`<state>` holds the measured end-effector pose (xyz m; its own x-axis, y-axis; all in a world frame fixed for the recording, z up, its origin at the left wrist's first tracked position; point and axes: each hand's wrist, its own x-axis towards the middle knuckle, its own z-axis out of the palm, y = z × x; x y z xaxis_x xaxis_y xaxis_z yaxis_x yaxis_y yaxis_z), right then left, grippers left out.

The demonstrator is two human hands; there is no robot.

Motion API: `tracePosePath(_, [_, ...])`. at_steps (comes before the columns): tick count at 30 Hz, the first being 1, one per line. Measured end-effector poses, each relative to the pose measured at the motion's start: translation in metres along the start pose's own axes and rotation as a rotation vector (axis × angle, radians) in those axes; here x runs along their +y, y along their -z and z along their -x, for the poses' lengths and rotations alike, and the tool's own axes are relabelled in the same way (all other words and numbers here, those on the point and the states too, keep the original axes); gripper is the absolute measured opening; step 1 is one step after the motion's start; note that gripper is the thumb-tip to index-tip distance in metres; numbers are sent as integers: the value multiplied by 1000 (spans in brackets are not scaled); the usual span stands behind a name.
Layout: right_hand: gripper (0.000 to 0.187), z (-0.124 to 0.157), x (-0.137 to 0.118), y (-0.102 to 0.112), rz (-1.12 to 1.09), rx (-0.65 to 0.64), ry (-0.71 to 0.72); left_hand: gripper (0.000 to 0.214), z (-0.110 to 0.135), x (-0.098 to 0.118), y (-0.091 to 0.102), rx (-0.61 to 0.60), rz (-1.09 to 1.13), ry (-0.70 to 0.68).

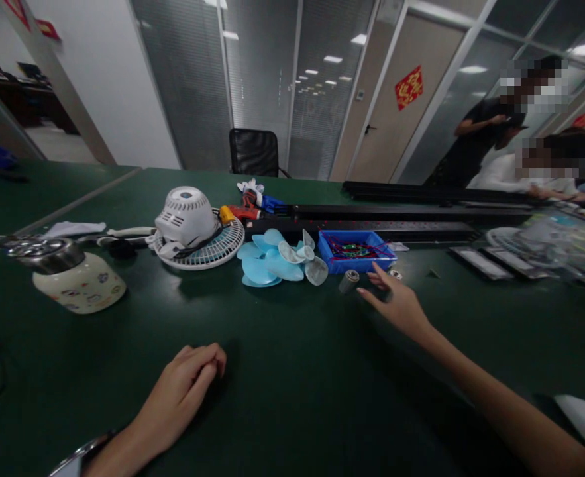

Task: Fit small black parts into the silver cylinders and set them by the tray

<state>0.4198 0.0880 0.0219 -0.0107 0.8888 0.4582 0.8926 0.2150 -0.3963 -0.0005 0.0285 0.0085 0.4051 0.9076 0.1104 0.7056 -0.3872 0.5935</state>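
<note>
My left hand (187,384) rests on the green table with its fingers curled in, and nothing shows in it. Over the table at the right, my right hand (396,301) reaches out with thumb and fingers apart, holding nothing. Just left of its fingertips stands a small grey metal cylinder (349,281), perhaps a motor. A second small metal part (395,274) is partly hidden behind that hand. Right behind the fingers sits a blue plastic tray (339,266) with red, green and dark wires inside. Light-blue fan blades (267,258) and a translucent grey fan blade (302,254) lie left of the tray.
A white fan housing (185,218) sits on a round grille (222,248). Behind are a red drill (245,211) and long black rails (386,228). A cream bottle (81,285) stands left. Flat panels (481,263) lie right; two people are at the far right.
</note>
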Motion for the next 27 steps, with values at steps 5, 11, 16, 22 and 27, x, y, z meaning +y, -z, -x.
tracePosePath(5, [52, -14, -3, -38, -203, -84, -172, 33, 0, -5, 0, -14, -14, -41])
tracePosePath(11, [43, 11, -46, -42, -430, -186, -140, 29, 0, -3, -4, 51, 48, -47])
tracePosePath(16, [44, 49, -131, -55, -678, -510, 184, 28, 3, 4, -6, 158, 53, -274])
tracePosePath(22, [16, 57, -173, -84, -705, -469, 352, 47, 11, 11, -6, 32, -129, -557])
tracePosePath(27, [20, 59, -170, -86, -698, -419, 356, 46, 4, 14, -9, 67, -49, -561])
